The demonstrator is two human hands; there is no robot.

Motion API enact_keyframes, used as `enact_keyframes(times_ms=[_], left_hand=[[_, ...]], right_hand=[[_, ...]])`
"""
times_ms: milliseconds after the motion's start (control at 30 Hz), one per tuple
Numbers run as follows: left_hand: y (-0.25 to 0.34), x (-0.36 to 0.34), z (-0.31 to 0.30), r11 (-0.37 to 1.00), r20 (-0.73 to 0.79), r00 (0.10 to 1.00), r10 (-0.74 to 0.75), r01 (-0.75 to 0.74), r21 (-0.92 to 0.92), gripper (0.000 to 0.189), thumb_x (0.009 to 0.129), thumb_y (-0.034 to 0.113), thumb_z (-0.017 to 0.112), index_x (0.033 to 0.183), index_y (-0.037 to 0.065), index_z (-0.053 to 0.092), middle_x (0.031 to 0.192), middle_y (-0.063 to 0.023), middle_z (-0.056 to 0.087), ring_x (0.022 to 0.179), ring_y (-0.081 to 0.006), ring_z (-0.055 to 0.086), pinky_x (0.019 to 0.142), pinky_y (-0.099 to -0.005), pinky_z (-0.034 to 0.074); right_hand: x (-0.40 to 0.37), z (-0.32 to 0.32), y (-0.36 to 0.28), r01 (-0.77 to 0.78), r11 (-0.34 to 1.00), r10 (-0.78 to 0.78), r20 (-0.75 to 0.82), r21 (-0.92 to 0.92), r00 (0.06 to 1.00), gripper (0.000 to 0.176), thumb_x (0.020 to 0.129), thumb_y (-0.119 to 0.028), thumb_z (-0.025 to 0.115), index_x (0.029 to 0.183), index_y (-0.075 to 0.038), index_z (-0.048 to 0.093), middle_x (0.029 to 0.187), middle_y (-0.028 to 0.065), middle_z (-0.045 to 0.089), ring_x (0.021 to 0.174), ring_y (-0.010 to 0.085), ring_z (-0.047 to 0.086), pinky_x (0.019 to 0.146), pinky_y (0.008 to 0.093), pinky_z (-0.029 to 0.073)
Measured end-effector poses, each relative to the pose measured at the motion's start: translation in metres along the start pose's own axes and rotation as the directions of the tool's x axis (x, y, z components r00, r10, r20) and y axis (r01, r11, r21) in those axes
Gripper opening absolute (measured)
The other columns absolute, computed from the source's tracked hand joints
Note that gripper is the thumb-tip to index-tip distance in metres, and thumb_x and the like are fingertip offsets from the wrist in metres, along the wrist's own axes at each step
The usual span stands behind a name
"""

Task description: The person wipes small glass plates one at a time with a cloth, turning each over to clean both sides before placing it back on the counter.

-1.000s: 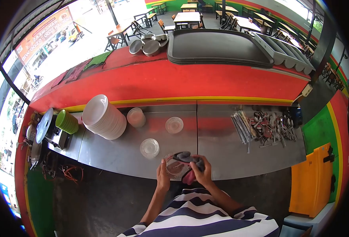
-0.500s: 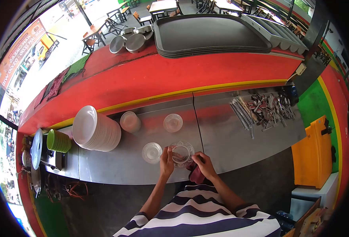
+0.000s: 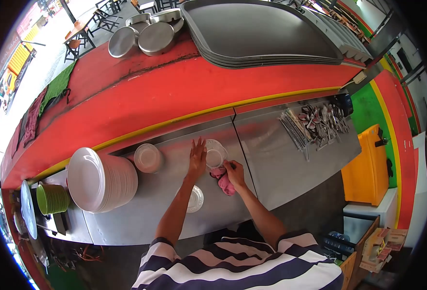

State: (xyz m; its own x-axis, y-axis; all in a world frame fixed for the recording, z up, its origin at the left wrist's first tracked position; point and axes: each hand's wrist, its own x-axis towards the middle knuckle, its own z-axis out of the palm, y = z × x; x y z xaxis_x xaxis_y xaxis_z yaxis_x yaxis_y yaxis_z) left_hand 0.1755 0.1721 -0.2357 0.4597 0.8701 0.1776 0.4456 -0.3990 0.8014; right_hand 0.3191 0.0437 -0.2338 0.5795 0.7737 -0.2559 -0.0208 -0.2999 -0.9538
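Note:
My left hand [image 3: 197, 157] is open, its fingers stretched out along the left side of a clear glass dish [image 3: 216, 152] on the steel counter. On the near right side, my right hand [image 3: 234, 173] pinches a pink cloth [image 3: 225, 185], fingertips right at the dish's rim. The cloth hangs below the hand, bunched up. Partly hidden behind my left forearm, another glass dish [image 3: 195, 199] lies closer to me. A short stack of small pale dishes [image 3: 148, 158] stands left of my left hand.
A tall stack of white plates [image 3: 102, 181] and green bowls [image 3: 52, 198] stand on the left. Spoons and forks [image 3: 322, 123] lie loose at right. Above the counter, a red ledge [image 3: 175, 92] bears black trays [image 3: 266, 36] and metal ashtray-like tins [image 3: 156, 38].
Both hands have moved away from me with the glass dish, to where the far dish lay. My left hand has let go and straightened its fingers. The camera view has shifted.

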Motion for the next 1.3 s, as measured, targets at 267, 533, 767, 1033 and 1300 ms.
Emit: enact_keyframes(times_ms=[267, 533, 767, 1033, 1300], left_hand=[[-0.062, 0.02, 0.022, 0.971, 0.066, 0.998, 0.007, 0.009, -0.238, 0.046, 0.107, 0.027, 0.043, 0.146, 0.002, 0.046, 0.151, -0.0194, 0.045, 0.144, -0.0381, 0.036, 0.117, -0.0438, 0.03], [-0.053, 0.02, 0.015, 0.948, 0.048, 0.998, -0.034, 0.048, -0.316, 0.042, 0.108, 0.022, 0.041, 0.147, 0.008, 0.047, 0.138, -0.0167, 0.058, 0.129, -0.0327, 0.053, 0.109, -0.0384, 0.039], [-0.033, 0.017, 0.01, 0.94, -0.038, 0.994, -0.1, 0.082, -0.33, 0.038, 0.108, 0.02, 0.04, 0.141, 0.006, 0.052, 0.131, -0.0187, 0.062, 0.124, -0.0328, 0.058, 0.104, -0.0385, 0.043], [-0.023, 0.007, 0.012, 0.922, -0.19, 0.97, -0.153, 0.071, -0.382, 0.032, 0.107, 0.02, 0.045, 0.132, 0.003, 0.053, 0.123, -0.0186, 0.065, 0.114, -0.0321, 0.064, 0.097, -0.036, 0.048], [-0.043, -0.027, -0.025, 0.877, -0.06, 0.967, -0.249, 0.199, -0.437, 0.042, 0.102, 0.027, 0.058, 0.135, 0.003, 0.051, 0.122, -0.0184, 0.065, 0.113, -0.0288, 0.064, 0.096, -0.0377, 0.05]], right_hand=[[0.013, 0.014, -0.002, 0.068, 0.987, -0.074, -0.041, -0.147, 0.996, 0.04, 0.093, -0.035, 0.071, 0.084, 0.004, 0.067, 0.066, 0.0092, 0.064, 0.063, 0.0136, 0.056, 0.06, 0.033, 0.047], [0.024, 0.017, -0.006, 0.089, 0.967, -0.087, 0.018, -0.237, 0.996, 0.045, 0.094, -0.038, 0.069, 0.081, 0.005, 0.065, 0.061, 0.0088, 0.058, 0.06, 0.0123, 0.048, 0.058, 0.033, 0.043], [0.029, 0.018, -0.014, -0.031, 0.953, 0.035, 0.009, -0.301, 0.999, 0.052, 0.093, -0.046, 0.068, 0.082, 0.004, 0.066, 0.064, 0.0118, 0.062, 0.061, 0.0156, 0.052, 0.061, 0.0352, 0.045], [0.029, 0.008, 0.011, 0.052, 0.999, -0.05, 0.152, -0.005, 0.987, 0.046, 0.097, -0.04, 0.066, 0.118, 0.001, 0.06, 0.105, 0.0099, 0.069, 0.099, 0.017, 0.063, 0.09, 0.0309, 0.048], [-0.035, -0.001, 0.0, 0.185, 0.98, -0.174, 0.13, -0.078, 0.976, 0.048, 0.09, -0.029, 0.075, 0.125, -0.001, 0.055, 0.11, 0.0121, 0.067, 0.102, 0.0195, 0.063, 0.09, 0.0328, 0.049]])
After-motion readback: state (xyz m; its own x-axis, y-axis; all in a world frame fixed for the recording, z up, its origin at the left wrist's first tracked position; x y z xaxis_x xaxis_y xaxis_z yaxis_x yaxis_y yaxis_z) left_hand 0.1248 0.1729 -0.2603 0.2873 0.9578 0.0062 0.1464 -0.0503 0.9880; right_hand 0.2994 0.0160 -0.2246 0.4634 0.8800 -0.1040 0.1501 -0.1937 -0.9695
